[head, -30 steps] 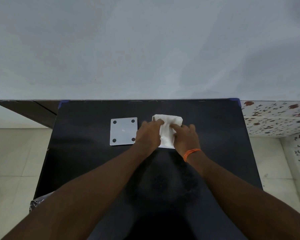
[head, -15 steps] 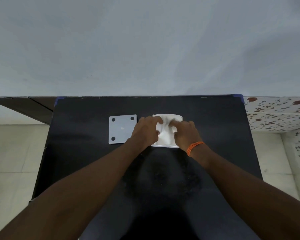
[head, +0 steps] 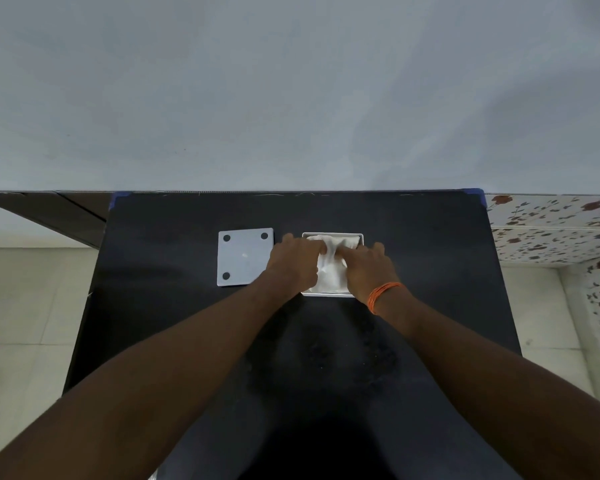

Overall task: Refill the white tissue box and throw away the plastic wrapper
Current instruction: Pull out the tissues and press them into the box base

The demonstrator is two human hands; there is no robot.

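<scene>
The white tissue box [head: 360, 237] stands upside down and uncovered on the black table, right of centre. A white stack of tissues [head: 331, 275] lies inside it, its top creased. My left hand [head: 297, 263] and my right hand [head: 369, 266] both press down on the tissues from either side, fingertips meeting near the box's far end. An orange thread band circles my right wrist. The box's flat white bottom panel [head: 245, 261], with black round feet at its corners, lies on the table just left of my left hand. No plastic wrapper is visible.
The black table [head: 430, 254] fills the middle, its far edge against a pale grey wall. Tiled floor shows on the left, patterned tiles [head: 551, 230] on the right. A dark board [head: 49, 213] leans at the far left.
The tissue stack has gone down from above the rim into the box. Both hands moved lower and closer together on top of it.
</scene>
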